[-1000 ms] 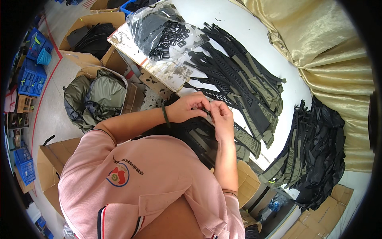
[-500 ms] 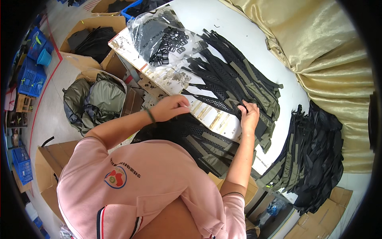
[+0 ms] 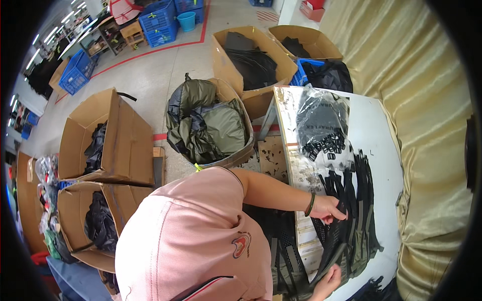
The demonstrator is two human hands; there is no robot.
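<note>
A black mesh strap piece with olive trim is stretched between my hands at the near edge of the white table. My left hand pinches its far, dark end. The fingers of my right hand are closed at its near, olive end; their tips are partly hidden. To the right of it lies a row of similar black and olive straps on the table. More such mesh straps hang below the table edge against my body.
A clear plastic bag of black buckles lies at the table's far end. Beyond the left edge stand a container of olive bags and a cardboard box of dark sheets. Further left are open cartons. A gold curtain hangs along the right.
My view has swung left, bringing in more floor and cartons. My left hand, empty before, has come over the straps and taken one end. The strap is now lifted between both hands.
</note>
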